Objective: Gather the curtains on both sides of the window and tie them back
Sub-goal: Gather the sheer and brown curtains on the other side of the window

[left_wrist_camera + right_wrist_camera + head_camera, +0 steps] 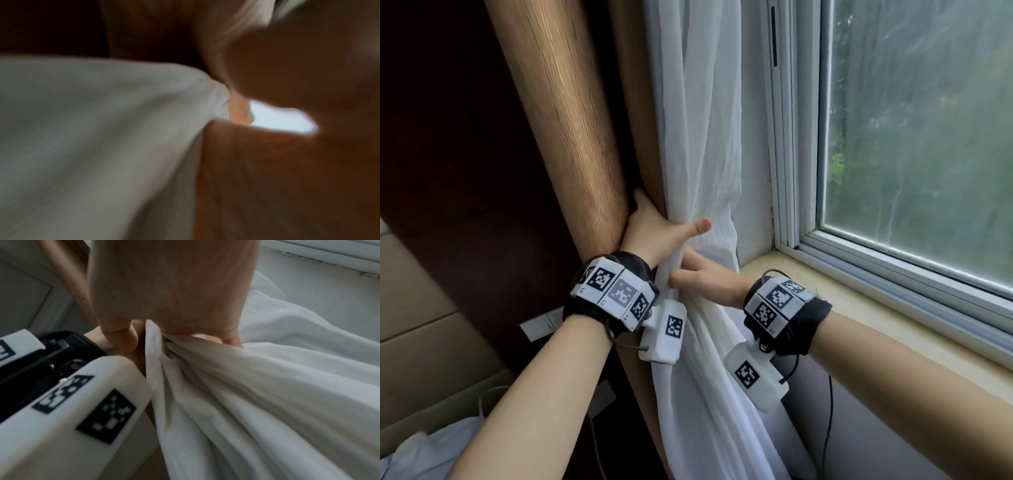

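A brown curtain [571, 113] and a white sheer curtain [698, 120] hang together left of the window [914, 130]. My left hand [654, 229] wraps around the bunch at waist height, its fingers hidden behind the brown folds and its thumb lying across the sheer. Just below it my right hand [705, 277] grips the gathered sheer. In the right wrist view that hand [170, 293] has the white folds [257, 394] pinched in its fist. The left wrist view is blurred, with white cloth [92, 129] beside brown cloth [277, 178].
A beige window sill [859, 318] runs along the right, under my right forearm. The white window frame [787, 137] stands close behind the sheer. A dark wall [448, 137] lies left of the brown curtain. A thin black cable [827, 428] hangs below the sill.
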`<act>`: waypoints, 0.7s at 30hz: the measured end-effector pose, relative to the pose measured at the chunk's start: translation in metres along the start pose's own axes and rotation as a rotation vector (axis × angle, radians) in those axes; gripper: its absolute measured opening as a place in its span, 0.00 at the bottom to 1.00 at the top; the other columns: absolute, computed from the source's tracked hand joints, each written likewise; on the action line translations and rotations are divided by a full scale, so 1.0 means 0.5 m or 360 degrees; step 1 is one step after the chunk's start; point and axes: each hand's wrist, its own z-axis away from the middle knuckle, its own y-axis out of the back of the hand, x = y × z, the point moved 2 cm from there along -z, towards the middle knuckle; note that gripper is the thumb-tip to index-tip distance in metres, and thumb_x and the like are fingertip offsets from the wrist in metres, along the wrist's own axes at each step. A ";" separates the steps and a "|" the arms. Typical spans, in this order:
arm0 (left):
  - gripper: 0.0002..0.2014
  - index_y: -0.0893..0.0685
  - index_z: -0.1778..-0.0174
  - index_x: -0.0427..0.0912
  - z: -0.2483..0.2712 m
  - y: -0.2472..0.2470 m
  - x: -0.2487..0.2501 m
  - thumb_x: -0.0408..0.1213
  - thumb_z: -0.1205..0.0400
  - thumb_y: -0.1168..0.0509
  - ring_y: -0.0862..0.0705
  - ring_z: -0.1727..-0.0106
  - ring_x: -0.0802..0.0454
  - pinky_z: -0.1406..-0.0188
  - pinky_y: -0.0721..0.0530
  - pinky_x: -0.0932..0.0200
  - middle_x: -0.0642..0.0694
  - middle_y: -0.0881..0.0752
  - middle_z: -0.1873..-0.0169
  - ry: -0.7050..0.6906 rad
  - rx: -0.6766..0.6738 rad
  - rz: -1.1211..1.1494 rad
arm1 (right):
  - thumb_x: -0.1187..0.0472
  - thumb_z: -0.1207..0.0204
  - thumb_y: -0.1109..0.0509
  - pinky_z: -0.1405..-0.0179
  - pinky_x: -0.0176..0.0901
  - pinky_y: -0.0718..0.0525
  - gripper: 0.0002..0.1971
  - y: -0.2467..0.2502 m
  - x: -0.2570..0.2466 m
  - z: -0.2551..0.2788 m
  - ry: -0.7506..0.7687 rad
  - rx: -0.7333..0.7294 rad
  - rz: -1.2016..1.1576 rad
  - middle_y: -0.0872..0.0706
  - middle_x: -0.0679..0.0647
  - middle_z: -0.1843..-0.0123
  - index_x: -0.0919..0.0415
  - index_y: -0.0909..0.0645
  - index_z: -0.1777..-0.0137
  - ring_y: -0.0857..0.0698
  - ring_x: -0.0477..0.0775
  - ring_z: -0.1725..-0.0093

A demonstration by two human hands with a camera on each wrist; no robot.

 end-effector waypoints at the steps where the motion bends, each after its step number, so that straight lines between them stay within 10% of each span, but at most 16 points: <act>1: 0.47 0.39 0.26 0.34 -0.004 0.003 0.000 0.43 0.35 0.20 0.24 0.29 0.47 0.41 0.32 0.70 0.40 0.23 0.31 -0.0007 0.0036 -0.0068 | 0.64 0.36 0.41 0.31 0.30 0.31 0.40 0.004 0.000 0.005 -0.0016 -0.0052 0.0005 0.35 0.54 0.23 0.63 0.45 0.21 0.33 0.46 0.27; 5: 0.33 0.28 0.31 0.34 -0.028 0.013 -0.015 0.37 0.31 0.24 0.20 0.34 0.44 0.43 0.27 0.66 0.38 0.18 0.36 0.0056 0.0193 -0.0123 | 0.67 0.30 0.41 0.33 0.16 0.46 0.40 0.035 0.019 0.024 -0.0076 -0.0202 0.0165 0.53 0.44 0.16 0.56 0.50 0.17 0.49 0.30 0.26; 8: 0.30 0.27 0.31 0.34 -0.036 0.012 -0.020 0.35 0.28 0.27 0.20 0.34 0.42 0.41 0.26 0.63 0.36 0.18 0.36 0.0070 0.0255 -0.0146 | 0.66 0.25 0.39 0.24 0.34 0.38 0.25 0.081 0.052 0.030 -0.0178 0.0222 0.0195 0.31 0.48 0.21 0.59 0.27 0.27 0.34 0.38 0.26; 11: 0.28 0.28 0.31 0.33 -0.043 0.013 -0.024 0.34 0.27 0.29 0.20 0.35 0.41 0.43 0.26 0.63 0.36 0.18 0.36 0.0059 0.0285 -0.0166 | 0.68 0.22 0.38 0.37 0.41 0.21 0.15 0.146 0.088 0.012 -0.0216 0.0908 0.0163 0.18 0.56 0.35 0.62 0.20 0.37 0.19 0.52 0.37; 17: 0.26 0.27 0.32 0.35 -0.063 0.020 -0.043 0.34 0.26 0.30 0.20 0.35 0.43 0.48 0.30 0.68 0.39 0.18 0.37 0.0105 0.0275 -0.0166 | 0.49 0.26 0.29 0.24 0.54 0.36 0.43 0.251 0.124 -0.057 -0.0398 0.0919 -0.0245 0.47 0.52 0.16 0.52 0.52 0.17 0.39 0.56 0.20; 21: 0.26 0.26 0.32 0.36 -0.076 0.020 -0.051 0.35 0.26 0.29 0.20 0.35 0.44 0.48 0.29 0.69 0.39 0.17 0.37 0.0120 0.0270 -0.0180 | 0.45 0.36 0.23 0.23 0.59 0.47 0.55 0.270 0.116 -0.086 -0.0438 0.0770 -0.0397 0.48 0.52 0.16 0.48 0.57 0.17 0.45 0.54 0.18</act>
